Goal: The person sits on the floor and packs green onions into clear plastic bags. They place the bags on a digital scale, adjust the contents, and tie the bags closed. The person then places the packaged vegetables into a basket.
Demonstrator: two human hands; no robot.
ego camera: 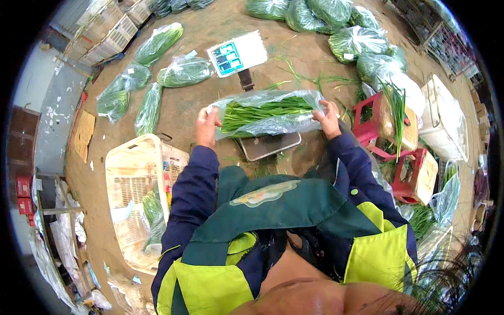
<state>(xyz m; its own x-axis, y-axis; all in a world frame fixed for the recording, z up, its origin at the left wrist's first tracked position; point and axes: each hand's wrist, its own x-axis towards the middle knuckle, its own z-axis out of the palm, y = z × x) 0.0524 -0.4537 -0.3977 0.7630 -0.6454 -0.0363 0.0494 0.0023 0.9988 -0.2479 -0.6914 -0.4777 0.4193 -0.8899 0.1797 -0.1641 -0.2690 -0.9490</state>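
A clear plastic bag (275,119) stretches between my two hands, its upper side parted. Long green leaves, like garlic chives (267,110), lie lengthwise inside it. My left hand (207,124) grips the bag's left end, and my right hand (329,118) pinches its right end. Beneath the bag is the metal platform of a floor scale (271,146), partly hidden by it. Just beyond stands the scale's display head (238,54) on a short dark post.
Filled bags of greens (185,71) lie at the far left, and more bags (356,41) pile up at the far right. A plastic crate (134,165) stands by my left arm. Red stools (368,114) and a white foam box (445,118) are at the right.
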